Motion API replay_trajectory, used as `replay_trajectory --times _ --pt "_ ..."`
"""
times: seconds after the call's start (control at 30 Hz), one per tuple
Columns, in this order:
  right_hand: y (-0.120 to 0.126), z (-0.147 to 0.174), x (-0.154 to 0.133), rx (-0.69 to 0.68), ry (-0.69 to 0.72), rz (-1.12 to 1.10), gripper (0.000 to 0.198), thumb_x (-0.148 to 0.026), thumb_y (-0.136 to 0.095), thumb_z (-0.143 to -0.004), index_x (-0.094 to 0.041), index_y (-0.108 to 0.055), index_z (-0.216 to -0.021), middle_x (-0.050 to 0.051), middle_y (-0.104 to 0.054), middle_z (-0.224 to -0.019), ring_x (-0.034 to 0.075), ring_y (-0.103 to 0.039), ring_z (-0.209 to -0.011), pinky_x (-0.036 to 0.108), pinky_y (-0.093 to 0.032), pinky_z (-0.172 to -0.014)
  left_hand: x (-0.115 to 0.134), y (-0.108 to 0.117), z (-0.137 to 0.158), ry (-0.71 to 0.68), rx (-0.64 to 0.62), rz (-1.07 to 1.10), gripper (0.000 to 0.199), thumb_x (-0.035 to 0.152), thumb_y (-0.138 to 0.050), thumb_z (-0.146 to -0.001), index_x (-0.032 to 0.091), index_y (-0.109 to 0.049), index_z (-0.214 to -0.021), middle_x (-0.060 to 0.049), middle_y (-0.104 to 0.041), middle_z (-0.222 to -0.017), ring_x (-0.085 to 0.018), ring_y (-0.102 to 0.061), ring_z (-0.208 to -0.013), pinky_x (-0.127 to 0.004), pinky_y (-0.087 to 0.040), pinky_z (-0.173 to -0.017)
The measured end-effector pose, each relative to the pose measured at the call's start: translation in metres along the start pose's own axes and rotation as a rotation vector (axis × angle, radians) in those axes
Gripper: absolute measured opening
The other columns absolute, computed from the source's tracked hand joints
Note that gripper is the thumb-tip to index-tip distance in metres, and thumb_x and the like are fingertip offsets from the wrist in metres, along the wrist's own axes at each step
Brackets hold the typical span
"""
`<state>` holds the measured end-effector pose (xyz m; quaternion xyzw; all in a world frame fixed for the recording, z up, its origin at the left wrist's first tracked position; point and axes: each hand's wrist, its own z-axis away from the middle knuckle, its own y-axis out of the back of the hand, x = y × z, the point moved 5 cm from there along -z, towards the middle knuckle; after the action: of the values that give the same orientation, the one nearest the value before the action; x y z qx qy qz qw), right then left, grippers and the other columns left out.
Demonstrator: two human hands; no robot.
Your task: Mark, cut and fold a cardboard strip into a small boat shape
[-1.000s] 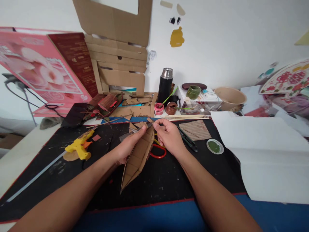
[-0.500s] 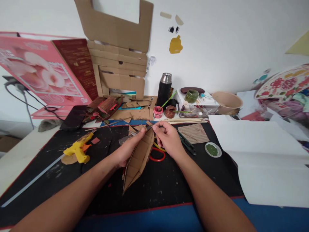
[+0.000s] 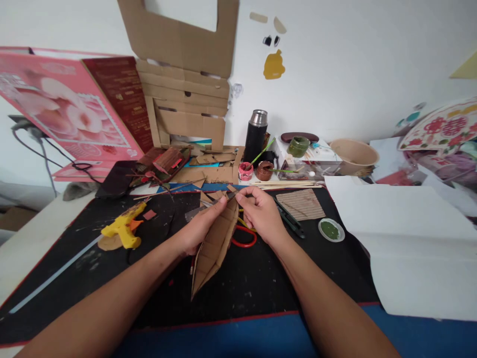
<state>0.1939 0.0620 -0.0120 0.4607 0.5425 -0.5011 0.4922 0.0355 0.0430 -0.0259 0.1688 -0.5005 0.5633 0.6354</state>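
A small boat-shaped cardboard piece (image 3: 214, 243) with pointed ends and raised sides tilts between my hands above the black mat. My left hand (image 3: 203, 223) grips its left side near the far end, thumb on top. At the far tip my right hand (image 3: 259, 209) pinches the cardboard edge between thumb and bent fingers. Whether a thin strip is also caught there is too small to tell. Beneath and just right of the piece lie scissors with red handles (image 3: 245, 237), partly covered. A dark green utility knife (image 3: 290, 219) rests beside my right wrist.
A yellow glue gun (image 3: 124, 226) with a long glue stick lies at left. A corrugated cardboard piece (image 3: 301, 204), a dish of green paint (image 3: 331, 230) and white paper (image 3: 413, 248) are at right. Behind stand paint jars (image 3: 264, 170) and a black thermos (image 3: 255, 136).
The whole view has shifted slightly. My hands keep the same hold on the cardboard piece, with almost no visible movement.
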Motion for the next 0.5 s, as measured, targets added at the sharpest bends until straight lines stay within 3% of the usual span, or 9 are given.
replay_trajectory --times 0.27,0.5 --pt "-0.014 0.006 0.002 -0.054 -0.008 0.001 0.031 -0.052 -0.075 -0.091 -0.026 -0.058 -0.092 -0.014 -0.047 -0.046 0.009 -0.039 -0.031 0.020 -0.026 -0.035 0.005 0.002 -0.002 -0.045 -0.006 -0.002 0.067 0.078 -0.077 -0.089 0.016 -0.081 -0.113 -0.005 -0.073 -0.065 -0.024 -0.069 -0.060 -0.032 -0.055 -0.063" --pt "-0.005 0.005 -0.005 0.085 0.056 -0.024 0.031 -0.051 -0.075 -0.091 -0.025 -0.059 -0.093 -0.013 -0.049 -0.047 0.009 -0.042 -0.033 0.020 -0.031 -0.036 0.003 0.001 0.000 -0.021 -0.015 -0.010 0.071 0.082 -0.075 -0.088 0.016 -0.080 -0.111 -0.006 -0.073 -0.065 -0.022 -0.066 -0.054 -0.031 -0.053 -0.058"
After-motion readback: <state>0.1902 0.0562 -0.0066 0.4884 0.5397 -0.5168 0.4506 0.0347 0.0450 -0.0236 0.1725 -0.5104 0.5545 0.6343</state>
